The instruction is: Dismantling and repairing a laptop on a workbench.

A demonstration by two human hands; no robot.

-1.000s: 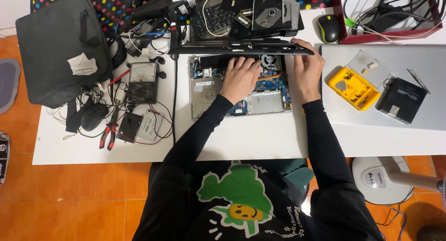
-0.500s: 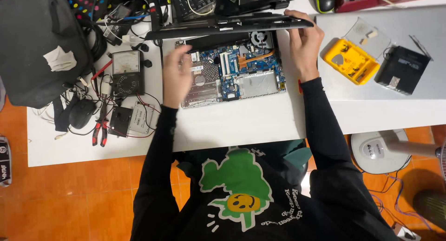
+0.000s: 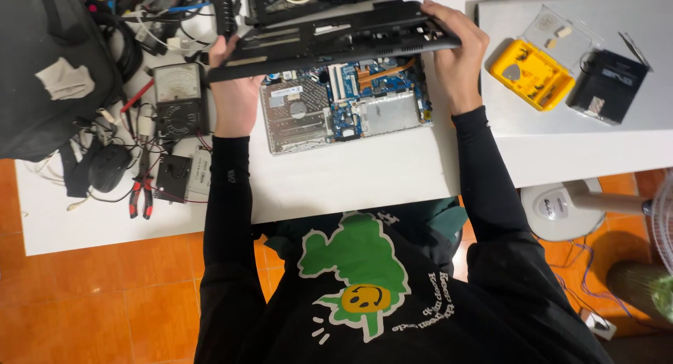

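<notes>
**Black laptop cover being held above the opened chassis**

A long black laptop cover [image 3: 329, 38] is being held at both ends, tilted slightly so that its left end sits lower in the view than its right. The left hand [image 3: 235, 90] is clamped on the left end of the panel, fingers wrapped over its edge. The right hand [image 3: 456, 52] is clamped on the right end, with the fingers curled over the top of the panel.

Directly beneath the cover, the opened laptop base [image 3: 347, 108] is lying on the white bench [image 3: 350, 174], its blue circuit board, silver plates and copper heat pipe being exposed to the camera. The far edge of the base is being hidden by the cover.

To the left of the left hand, an analogue multimeter [image 3: 179, 101] is resting among tangled wires, with red-handled pliers [image 3: 140, 196] and a black mouse [image 3: 109, 167] nearer the bench's front edge. A dark bag [image 3: 49, 69] is occupying the far left. To the right, a yellow tool case [image 3: 529, 73] and a small black box [image 3: 606, 83] are lying on a grey slab [image 3: 561, 122].
</notes>
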